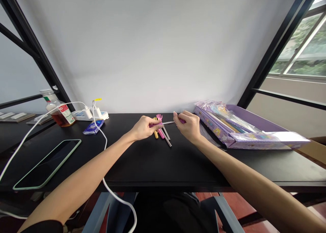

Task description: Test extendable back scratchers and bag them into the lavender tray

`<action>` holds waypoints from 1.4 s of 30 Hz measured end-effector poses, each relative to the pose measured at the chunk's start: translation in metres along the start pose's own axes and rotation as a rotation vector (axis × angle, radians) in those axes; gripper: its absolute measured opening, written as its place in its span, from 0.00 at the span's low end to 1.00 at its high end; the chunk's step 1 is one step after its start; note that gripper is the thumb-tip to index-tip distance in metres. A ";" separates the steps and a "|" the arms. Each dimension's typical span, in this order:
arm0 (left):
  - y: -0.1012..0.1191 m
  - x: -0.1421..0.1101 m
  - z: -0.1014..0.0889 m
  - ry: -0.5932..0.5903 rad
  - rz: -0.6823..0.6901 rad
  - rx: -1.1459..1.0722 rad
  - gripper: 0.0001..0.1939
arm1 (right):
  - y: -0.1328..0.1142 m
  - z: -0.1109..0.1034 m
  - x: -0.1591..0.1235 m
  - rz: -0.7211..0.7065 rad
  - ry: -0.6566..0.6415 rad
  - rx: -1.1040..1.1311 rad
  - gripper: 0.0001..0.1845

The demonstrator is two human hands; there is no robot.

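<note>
My left hand grips a pink handle at the middle of the black desk. My right hand pinches a small pink piece. A thin metal rod spans the gap between my hands, and both seem to hold it. Just below it lie a yellow handle, a pink handle and two grey metal sticks. A pink fork-shaped piece stands up behind my left hand, partly hidden by it.
A lilac tray holding plastic-wrapped packets sits to the right. On the left are a smartphone, a blue packet, a power strip, a bottle of amber liquid and a white cable.
</note>
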State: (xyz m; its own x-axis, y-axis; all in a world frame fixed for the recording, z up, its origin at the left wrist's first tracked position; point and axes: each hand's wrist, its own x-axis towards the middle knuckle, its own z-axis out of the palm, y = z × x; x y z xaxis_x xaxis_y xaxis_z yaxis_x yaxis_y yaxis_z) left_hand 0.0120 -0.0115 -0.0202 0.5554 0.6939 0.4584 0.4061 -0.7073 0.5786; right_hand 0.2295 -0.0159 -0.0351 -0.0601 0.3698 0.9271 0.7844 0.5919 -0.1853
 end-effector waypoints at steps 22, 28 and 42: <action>0.015 0.004 -0.007 -0.067 -0.019 0.175 0.20 | 0.000 -0.016 0.015 0.126 -0.176 0.211 0.14; 0.010 0.003 -0.009 0.053 0.085 0.559 0.14 | 0.017 -0.017 0.021 0.623 -0.423 0.836 0.22; -0.001 0.007 -0.014 0.094 0.042 0.658 0.13 | 0.023 -0.005 0.023 0.818 -0.073 1.055 0.17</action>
State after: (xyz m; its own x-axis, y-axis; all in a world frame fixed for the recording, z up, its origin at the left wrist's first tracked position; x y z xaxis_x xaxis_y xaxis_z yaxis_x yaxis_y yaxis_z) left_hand 0.0055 -0.0041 -0.0076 0.5271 0.6514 0.5458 0.7600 -0.6487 0.0402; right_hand 0.2493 0.0030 -0.0166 0.1369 0.8990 0.4159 -0.2365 0.4374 -0.8676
